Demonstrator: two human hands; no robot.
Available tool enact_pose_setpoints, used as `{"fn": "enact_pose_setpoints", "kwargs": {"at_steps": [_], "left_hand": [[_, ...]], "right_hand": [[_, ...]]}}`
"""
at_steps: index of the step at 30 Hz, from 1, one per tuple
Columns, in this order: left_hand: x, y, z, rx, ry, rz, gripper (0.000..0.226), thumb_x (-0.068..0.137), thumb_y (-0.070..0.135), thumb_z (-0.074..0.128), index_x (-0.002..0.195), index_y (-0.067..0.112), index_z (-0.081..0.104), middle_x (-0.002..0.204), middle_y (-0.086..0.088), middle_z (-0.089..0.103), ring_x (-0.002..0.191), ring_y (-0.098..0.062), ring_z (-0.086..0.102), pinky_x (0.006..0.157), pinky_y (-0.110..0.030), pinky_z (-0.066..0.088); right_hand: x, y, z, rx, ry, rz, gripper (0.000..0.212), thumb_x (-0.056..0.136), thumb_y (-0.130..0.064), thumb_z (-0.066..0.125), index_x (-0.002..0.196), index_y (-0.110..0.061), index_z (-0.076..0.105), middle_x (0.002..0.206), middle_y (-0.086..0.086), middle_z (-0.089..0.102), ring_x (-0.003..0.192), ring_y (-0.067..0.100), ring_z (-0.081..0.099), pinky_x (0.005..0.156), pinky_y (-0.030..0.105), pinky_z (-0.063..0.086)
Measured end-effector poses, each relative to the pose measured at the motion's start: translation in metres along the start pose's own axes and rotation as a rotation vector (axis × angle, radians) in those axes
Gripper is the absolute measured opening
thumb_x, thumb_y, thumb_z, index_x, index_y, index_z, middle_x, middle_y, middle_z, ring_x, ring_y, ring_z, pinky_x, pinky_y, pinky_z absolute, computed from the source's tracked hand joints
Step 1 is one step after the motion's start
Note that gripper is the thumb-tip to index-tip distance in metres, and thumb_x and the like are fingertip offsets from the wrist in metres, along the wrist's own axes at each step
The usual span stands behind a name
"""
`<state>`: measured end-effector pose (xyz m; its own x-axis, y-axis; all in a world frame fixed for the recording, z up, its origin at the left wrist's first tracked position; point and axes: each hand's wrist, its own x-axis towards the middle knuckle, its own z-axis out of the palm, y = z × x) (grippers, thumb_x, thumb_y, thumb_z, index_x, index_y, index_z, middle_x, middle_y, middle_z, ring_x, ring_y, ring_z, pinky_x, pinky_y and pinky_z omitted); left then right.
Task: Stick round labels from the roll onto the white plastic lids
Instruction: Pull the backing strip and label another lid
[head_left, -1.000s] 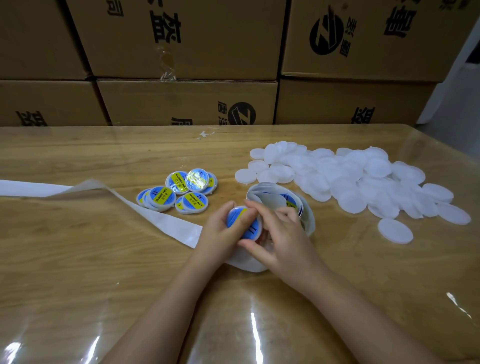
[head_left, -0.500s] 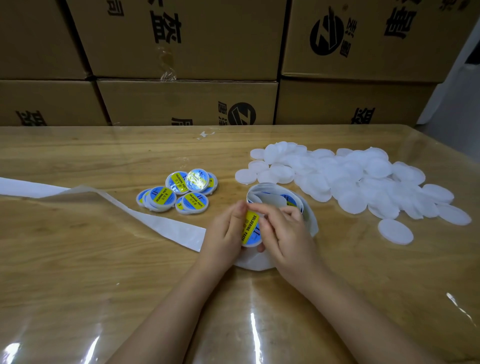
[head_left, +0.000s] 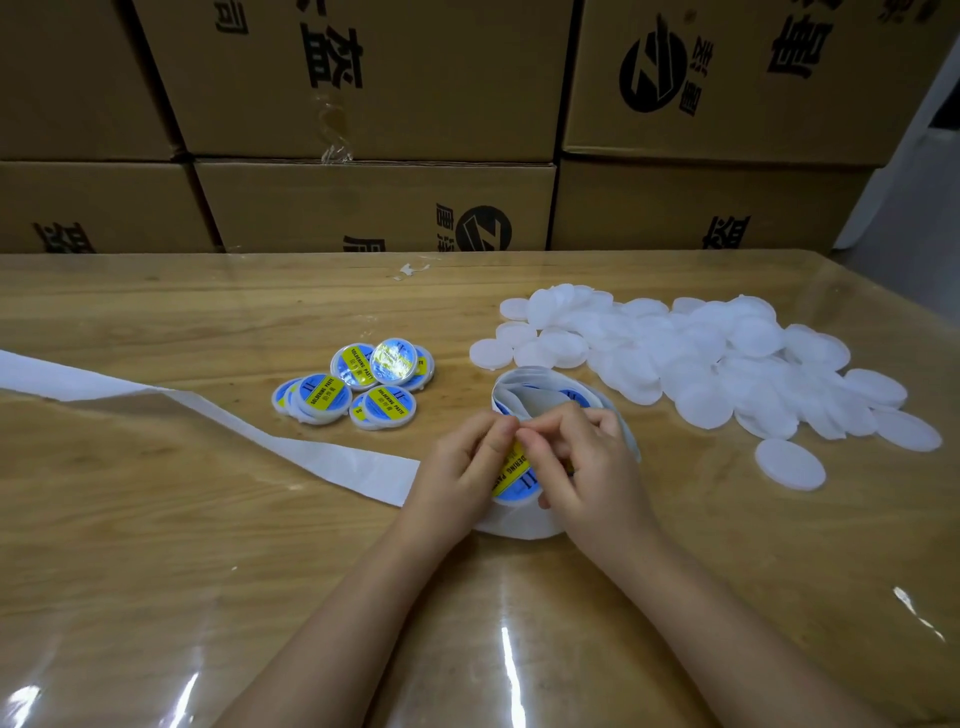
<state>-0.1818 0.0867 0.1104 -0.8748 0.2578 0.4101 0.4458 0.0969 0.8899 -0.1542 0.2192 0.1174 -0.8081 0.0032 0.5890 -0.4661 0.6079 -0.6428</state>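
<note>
Two hands at work over the label roll, which stands on a wooden table under a clear glossy sheet.

- The left hand and right hand meet just in front of the roll. Between them they hold one held lid, which bears a blue and yellow label.
- The left fingers are curled round the lid's left edge. The right fingers are bent over its right side, and the right thumb and forefinger tips are pinched together at the top edge, touching the left fingertips.
- Whether the lid rests on the roll's paper or is held clear of it cannot be told, as the hands cover its underside.
- A white backing strip runs from under the hands away to the left of the roll.
- To the left of the roll, beyond the strip, is a small cluster of finished lids, labels up and overlapping.
- To the right of the roll is a broad heap of blank white lids. One single lid lies apart at its near edge.
- Behind the roll, at the table's far edge, are stacked cardboard boxes with black print.
</note>
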Motion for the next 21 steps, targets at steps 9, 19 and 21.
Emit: {"fn": "enact_pose_setpoints", "kwargs": {"at_steps": [9,19,21], "left_hand": [[0.006,-0.002,-0.014,-0.345,-0.094,-0.212,0.015,0.078,0.016,0.066,0.088,0.021,0.075,0.062,-0.001,0.061,0.051,-0.010,0.051,0.047,-0.020,0.043],[0.014,-0.030,-0.051,0.093,0.525,-0.172,0.028,0.088,0.013,0.063,0.105,0.033,0.054,0.073,-0.001,0.057,0.067,-0.015,0.062,0.062,-0.023,0.043],[0.013,-0.037,-0.056,0.259,0.618,-0.222,0.027,0.088,0.019,0.063,0.110,0.029,0.053,0.074,0.002,0.058,0.068,-0.010,0.059,0.065,-0.025,0.040]], "right_hand": [[0.006,0.014,-0.007,0.063,0.135,0.046,0.018,0.092,-0.037,0.044,0.091,-0.029,0.060,0.065,-0.025,0.057,0.088,0.001,0.052,0.081,0.043,0.046],[0.014,0.064,-0.019,0.048,0.280,0.264,0.018,0.094,-0.029,0.043,0.098,-0.024,0.059,0.093,0.002,0.064,0.094,0.002,0.046,0.076,0.015,0.039],[0.017,0.070,-0.019,0.089,0.304,0.325,0.015,0.097,-0.021,0.045,0.098,-0.024,0.059,0.096,0.002,0.064,0.097,0.010,0.051,0.073,0.015,0.040]]}}
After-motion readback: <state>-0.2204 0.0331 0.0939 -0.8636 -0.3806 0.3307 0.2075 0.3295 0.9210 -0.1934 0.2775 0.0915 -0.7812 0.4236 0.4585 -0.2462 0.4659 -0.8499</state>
